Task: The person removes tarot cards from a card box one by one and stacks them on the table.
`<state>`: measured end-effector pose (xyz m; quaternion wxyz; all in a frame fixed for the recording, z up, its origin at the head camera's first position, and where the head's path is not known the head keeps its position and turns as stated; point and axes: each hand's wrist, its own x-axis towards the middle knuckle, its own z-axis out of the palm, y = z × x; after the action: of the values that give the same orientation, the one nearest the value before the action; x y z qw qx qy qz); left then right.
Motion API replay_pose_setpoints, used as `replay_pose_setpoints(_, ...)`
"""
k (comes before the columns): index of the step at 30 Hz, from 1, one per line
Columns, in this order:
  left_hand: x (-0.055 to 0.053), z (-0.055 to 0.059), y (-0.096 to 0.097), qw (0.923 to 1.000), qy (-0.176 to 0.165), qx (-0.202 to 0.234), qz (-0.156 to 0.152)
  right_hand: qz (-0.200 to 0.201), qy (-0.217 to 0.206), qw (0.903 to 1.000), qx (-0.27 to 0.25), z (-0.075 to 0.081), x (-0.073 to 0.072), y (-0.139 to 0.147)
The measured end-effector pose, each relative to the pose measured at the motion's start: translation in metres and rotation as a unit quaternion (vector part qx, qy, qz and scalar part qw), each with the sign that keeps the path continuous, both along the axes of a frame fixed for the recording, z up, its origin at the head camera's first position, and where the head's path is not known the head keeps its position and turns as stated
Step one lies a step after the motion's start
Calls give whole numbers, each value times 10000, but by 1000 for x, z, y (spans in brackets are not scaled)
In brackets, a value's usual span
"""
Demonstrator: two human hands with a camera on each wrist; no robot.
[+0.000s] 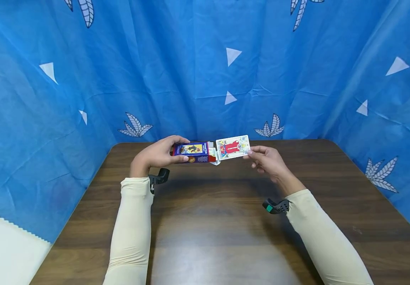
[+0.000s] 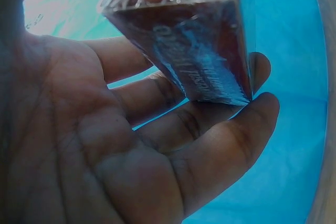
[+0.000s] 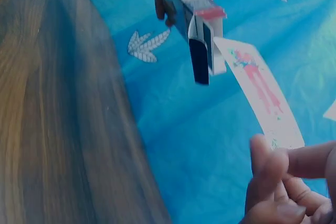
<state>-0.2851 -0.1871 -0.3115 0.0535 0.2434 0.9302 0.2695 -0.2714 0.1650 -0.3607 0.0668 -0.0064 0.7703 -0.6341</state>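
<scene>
My left hand (image 1: 160, 152) grips a blue and red card box (image 1: 191, 152) above the far part of the table, thumb on the near side and fingers at the back. In the left wrist view the end of the box (image 2: 194, 51), wrapped in shiny clear film, lies against the fingers. The box's right end has its flaps folded out, and a dark flap (image 3: 199, 61) hangs down in the right wrist view. My right hand (image 1: 267, 161) pinches the right end of a tarot card (image 1: 232, 147) with a red-robed figure. The card's other end is right by the box's opening.
Beneath both hands lies a dark brown wooden table (image 1: 205, 221). A blue curtain (image 1: 190, 71) with white leaf and triangle prints hangs round its back and sides. Each wrist carries a black band mount (image 1: 276, 206). A white surface (image 1: 5, 249) shows at the lower left.
</scene>
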Motion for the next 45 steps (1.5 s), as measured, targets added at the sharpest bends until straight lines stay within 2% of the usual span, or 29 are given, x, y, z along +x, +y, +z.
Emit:
replay_pose_setpoints(7,1,-2,-3,9999,-99,22,80,-365,-376,9986,24,-11,-9,19)
replay_pose_setpoints(10,1,-2,-4,9999,-77,21,74,-478,-385,9974,388,-19,-13,30)
replay_pose_setpoints(12,1,-2,-4,10000,-60,13,64,-546,-397,9941,853,-24,-16,38)
replay_pose_setpoints(17,0,0,-4,10000,-51,-20,50,-487,-586,9754,2068,-40,-22,57)
replay_pose_setpoints(20,0,0,-4,10000,-51,-68,50,-303,-621,9644,2553,-52,-26,67)
replay_pose_setpoints(26,0,0,-4,9999,-114,-69,24,-227,-191,9451,3255,-72,-32,73)
replay_pose_setpoints(30,0,-1,-4,9998,-178,-51,67,-296,-156,9318,3614,-74,-33,70)
replay_pose_setpoints(34,1,0,-3,9998,-188,-26,85,-268,-210,9233,3827,-71,-34,68)
replay_pose_setpoints(45,-1,3,-2,9999,-161,-28,41,-386,-234,9135,4044,-67,-36,68)
